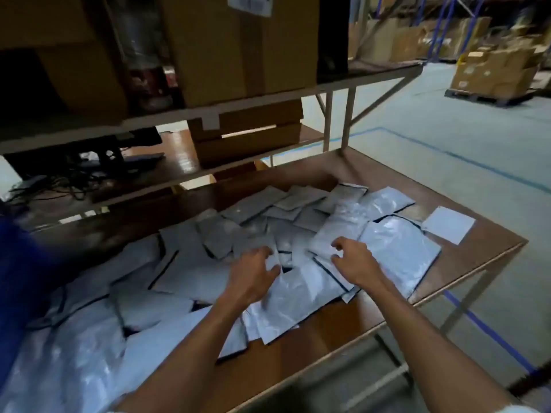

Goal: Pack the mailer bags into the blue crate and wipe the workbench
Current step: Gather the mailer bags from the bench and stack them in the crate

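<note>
Several silvery-white mailer bags (399, 248) lie scattered and overlapping across the brown workbench (334, 332). My left hand (253, 272) hovers over the middle of the pile, fingers loosely spread, touching or just above a bag. My right hand (354, 260) is beside it, fingers curved above a padded bag (340, 228), holding nothing that I can see. A blue shape (18, 263) at the far left edge may be the crate; it is blurred and mostly cut off.
A white sheet (448, 224) lies near the bench's far right corner. A shelf (179, 120) with cardboard boxes (238, 43) hangs over the back of the bench. Cables and dark devices (89, 168) sit on a lower shelf. Warehouse floor with blue tape lies to the right.
</note>
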Demonstrator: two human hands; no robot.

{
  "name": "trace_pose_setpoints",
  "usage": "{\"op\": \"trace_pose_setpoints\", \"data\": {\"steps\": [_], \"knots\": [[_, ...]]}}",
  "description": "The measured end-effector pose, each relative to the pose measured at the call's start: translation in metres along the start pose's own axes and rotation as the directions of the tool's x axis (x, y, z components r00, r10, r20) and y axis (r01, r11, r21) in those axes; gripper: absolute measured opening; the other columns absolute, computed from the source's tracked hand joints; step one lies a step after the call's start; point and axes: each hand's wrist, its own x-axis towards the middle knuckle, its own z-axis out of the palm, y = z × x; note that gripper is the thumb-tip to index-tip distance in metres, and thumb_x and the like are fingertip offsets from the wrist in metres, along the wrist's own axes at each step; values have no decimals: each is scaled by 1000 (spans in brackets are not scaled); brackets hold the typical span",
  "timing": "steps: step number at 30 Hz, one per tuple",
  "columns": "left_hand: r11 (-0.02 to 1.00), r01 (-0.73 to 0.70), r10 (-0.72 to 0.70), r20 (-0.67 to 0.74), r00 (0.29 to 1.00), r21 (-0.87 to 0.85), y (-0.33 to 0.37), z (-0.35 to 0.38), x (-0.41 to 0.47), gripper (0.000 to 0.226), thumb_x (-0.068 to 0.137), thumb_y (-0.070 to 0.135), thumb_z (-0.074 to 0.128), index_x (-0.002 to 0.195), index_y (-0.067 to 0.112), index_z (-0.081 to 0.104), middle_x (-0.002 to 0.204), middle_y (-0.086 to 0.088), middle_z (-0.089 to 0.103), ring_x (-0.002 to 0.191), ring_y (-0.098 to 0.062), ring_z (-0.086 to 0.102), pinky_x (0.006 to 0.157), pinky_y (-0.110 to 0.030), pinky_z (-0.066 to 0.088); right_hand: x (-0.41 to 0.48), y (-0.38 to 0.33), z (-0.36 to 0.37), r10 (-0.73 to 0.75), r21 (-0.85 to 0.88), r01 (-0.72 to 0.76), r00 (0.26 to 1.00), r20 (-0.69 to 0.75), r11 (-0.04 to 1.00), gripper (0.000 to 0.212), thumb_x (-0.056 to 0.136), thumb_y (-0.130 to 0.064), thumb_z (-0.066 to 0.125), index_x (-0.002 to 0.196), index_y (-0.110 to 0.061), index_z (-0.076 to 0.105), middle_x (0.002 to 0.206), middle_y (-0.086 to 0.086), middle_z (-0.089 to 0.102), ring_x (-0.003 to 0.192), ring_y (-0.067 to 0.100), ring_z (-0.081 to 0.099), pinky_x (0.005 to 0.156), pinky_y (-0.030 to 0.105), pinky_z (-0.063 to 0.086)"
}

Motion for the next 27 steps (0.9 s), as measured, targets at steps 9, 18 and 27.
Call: {"op": "trace_pose_setpoints", "data": {"steps": [9, 18, 27], "knots": [[980, -185, 190, 72, 979, -69, 115, 70, 123, 58, 91, 55, 59, 141, 28, 49, 143, -5, 54, 128, -29, 51, 106, -47, 43, 64, 96, -27, 203, -229, -290, 918, -341, 929, 48, 90, -38, 61, 132, -13, 58, 137, 14, 55, 123, 37, 47, 98, 48, 32], [937, -217, 166, 199, 966, 272, 148, 124, 146, 68, 91, 72, 41, 150, 40, 28, 164, 4, 18, 145, -41, 21, 114, -58, 24, 60, 138, -10, 251, -127, -294, 929, -273, 947, 68, 100, -52, 44, 155, -13, 31, 159, 22, 30, 145, 39, 28, 121, 50, 19], [932, -224, 158, 236, 959, 284, 142, 109, 151, 74, 88, 72, 46, 153, 43, 25, 166, 4, 19, 141, -44, 29, 111, -59, 30, 14, 120, -12, 412, -247, -461, 883, -224, 852, 80, 91, -75, 28, 159, -38, 7, 168, 4, 10, 149, 49, 6, 120, 57, 11]]}}
